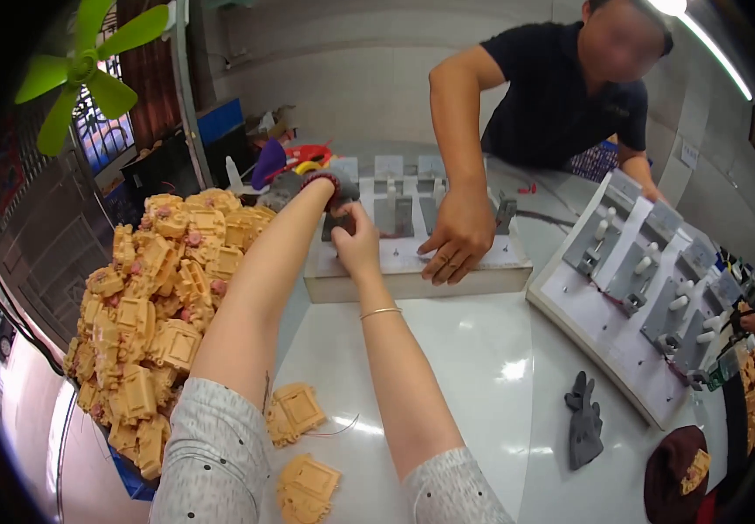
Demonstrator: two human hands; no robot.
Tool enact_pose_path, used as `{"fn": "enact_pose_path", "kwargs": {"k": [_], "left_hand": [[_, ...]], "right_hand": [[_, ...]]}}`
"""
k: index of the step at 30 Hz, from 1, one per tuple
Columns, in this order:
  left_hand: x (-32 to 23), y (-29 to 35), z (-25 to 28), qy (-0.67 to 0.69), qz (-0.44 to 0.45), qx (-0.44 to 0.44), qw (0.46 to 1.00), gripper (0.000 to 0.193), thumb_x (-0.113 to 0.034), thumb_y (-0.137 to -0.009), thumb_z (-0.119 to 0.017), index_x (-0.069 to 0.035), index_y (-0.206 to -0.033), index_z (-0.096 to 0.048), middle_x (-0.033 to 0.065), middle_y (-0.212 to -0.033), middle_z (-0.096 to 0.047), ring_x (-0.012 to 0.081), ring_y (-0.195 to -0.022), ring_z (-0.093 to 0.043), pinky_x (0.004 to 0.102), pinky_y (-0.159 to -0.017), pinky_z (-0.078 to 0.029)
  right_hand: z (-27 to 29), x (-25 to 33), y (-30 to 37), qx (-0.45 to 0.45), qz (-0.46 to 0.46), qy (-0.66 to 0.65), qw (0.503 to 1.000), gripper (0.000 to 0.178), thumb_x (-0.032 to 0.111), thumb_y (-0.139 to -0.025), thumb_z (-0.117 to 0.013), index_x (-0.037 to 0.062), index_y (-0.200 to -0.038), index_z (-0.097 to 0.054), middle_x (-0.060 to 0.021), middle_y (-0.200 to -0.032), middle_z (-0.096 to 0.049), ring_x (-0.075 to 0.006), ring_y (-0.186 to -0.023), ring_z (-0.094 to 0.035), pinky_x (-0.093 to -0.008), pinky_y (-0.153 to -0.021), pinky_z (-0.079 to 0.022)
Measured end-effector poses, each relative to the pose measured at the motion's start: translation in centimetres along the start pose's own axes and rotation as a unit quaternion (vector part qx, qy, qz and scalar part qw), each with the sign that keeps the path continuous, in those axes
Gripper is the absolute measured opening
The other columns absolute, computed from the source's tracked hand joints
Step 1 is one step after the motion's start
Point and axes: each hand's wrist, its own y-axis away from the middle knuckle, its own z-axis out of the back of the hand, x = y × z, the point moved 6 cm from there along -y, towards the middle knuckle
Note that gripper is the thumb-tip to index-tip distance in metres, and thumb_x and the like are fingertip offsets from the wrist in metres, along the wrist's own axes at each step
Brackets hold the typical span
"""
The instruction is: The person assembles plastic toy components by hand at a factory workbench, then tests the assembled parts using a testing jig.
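My left hand point(339, 185), in a grey glove with a reddish cuff, reaches over the left end of a white fixture board point(412, 285) with metal plates and white-handled clamps. Its fingers are mostly hidden. Just below it, my bare right hand point(359, 246) has thumb and fingers bent together at a dark metal block on the board. Whatever they pinch is too small to tell. Two tan plastic housings point(295, 412) lie between my forearms, one with a thin red wire.
A tall heap of tan housings point(159, 323) stands left. A co-worker's hand point(463, 229) rests on the board. At right, a second fixture board point(609, 306) is tilted; a grey glove point(583, 424) lies near it. A green fan point(85, 68) is at upper left.
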Motion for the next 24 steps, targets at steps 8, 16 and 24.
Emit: {"fn": "enact_pose_path", "kwargs": {"k": [8,16,24], "left_hand": [[-3.9,-1.0,0.9,-0.181,-0.037,0.034,0.982,0.045,-0.007,-0.064,-0.074,-0.015,-0.108,-0.069,0.0103,-0.11,-0.067,0.0244,-0.101,-0.064,0.0391,-0.08,-0.052],[2.2,7.0,11.7,0.251,-0.079,-0.025,0.964,0.031,-0.028,-0.079,-0.061,-0.003,-0.095,-0.067,0.0098,-0.091,-0.068,0.022,-0.073,-0.066,0.0338,-0.067,-0.051],[-11.1,37.7,4.9,0.42,-0.136,0.113,0.89,0.042,-0.041,-0.067,-0.066,-0.003,-0.083,-0.068,0.0054,-0.078,-0.066,0.0139,-0.071,-0.061,0.0274,-0.066,-0.05]], "right_hand": [[1.5,0.1,-1.0,-0.011,-0.012,0.055,0.998,0.024,0.011,-0.066,-0.059,0.0065,-0.09,-0.056,-0.0138,-0.085,-0.063,-0.0288,-0.066,-0.06,-0.0387,-0.063,-0.047],[3.4,1.8,2.0,0.033,-0.024,0.136,0.99,0.049,0.026,-0.072,-0.068,0.0097,-0.115,-0.052,-0.0165,-0.095,-0.061,-0.0304,-0.082,-0.059,-0.0395,-0.075,-0.048],[7.9,15.4,20.3,0.324,-0.102,0.34,0.877,0.058,0.048,-0.069,-0.071,0.0013,-0.102,-0.062,-0.0214,-0.099,-0.06,-0.0345,-0.099,-0.057,-0.041,-0.084,-0.046]]}}
